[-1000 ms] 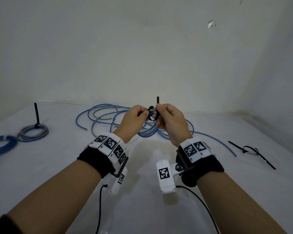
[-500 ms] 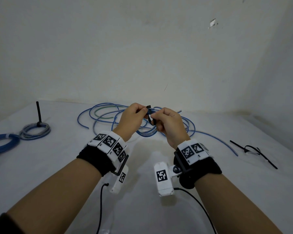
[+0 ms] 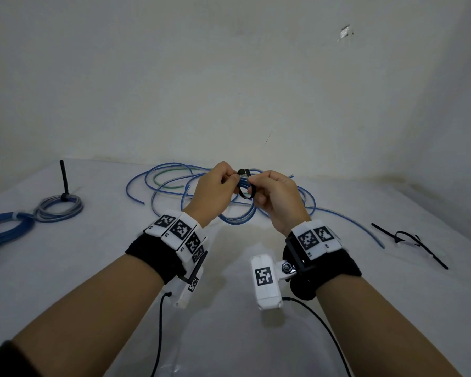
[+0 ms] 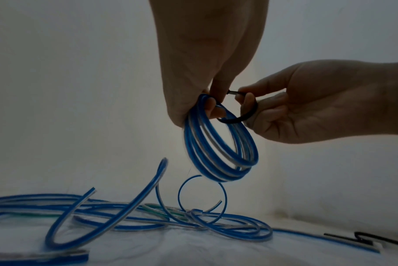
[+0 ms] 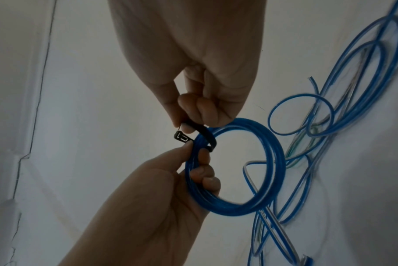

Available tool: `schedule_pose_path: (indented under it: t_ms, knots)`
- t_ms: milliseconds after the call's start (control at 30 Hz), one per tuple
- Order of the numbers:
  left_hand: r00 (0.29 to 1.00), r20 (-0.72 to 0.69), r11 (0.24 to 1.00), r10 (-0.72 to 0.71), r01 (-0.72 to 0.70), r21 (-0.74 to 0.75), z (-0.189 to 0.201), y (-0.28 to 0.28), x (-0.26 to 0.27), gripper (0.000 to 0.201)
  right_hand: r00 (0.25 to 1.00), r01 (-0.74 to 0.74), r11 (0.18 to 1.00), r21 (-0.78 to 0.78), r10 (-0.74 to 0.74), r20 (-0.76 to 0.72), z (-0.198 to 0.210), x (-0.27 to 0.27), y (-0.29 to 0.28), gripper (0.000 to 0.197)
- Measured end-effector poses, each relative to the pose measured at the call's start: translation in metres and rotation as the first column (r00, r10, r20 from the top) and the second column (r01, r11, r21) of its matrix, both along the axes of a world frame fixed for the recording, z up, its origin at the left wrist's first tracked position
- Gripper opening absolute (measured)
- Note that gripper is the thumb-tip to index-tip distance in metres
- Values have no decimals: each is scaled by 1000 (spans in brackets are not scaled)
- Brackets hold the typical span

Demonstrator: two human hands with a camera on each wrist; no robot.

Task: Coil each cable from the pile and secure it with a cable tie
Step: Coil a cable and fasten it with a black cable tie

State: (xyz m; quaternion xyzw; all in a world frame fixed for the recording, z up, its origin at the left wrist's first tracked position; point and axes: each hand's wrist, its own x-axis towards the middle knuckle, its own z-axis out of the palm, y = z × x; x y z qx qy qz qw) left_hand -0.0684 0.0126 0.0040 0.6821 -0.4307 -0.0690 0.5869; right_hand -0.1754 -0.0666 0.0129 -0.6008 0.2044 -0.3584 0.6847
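Tie tail lowered, right hand (image 3: pixel 276 198) pinching cable tie (image 5: pixel 201 132)

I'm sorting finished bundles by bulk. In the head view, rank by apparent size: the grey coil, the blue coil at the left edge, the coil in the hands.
1. Blue coil at the left edge, though partly cut off.
2. Grey coil.
3. Coil in the hands: mostly hidden and at a different distance, so unsure.

The head view is evenly lit and rather dim, with soft shadows under the wrists in the lower centre. The frame corners curve strongly (wide-angle distortion). Both wrist views are darker and grainy; the palms at the top are in shade against a pale background. Motion blur softens the blue coil (image 4: pixel 221 144).
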Motion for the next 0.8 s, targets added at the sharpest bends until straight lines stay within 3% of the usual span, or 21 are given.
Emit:
schedule_pose_path:
  t_ms: [100, 500, 800]
  knots:
    - [998, -50, 1000, 22, -23, -9, 1, -3, 1, 14, 999, -11, 1000, -22, 11, -36, -2, -2, 2, 15]
    - [1000, 4, 1000, 16, -16, 15, 1, -4, -4, 13, 999, -3, 1000, -15, 2, -38, -1, -1, 2, 13]
    - [974, 226, 999, -14, 5, 41, -2, -2, -1, 13, 998, -17, 1000, -21, 16, -57, 4, -3, 1, 10]
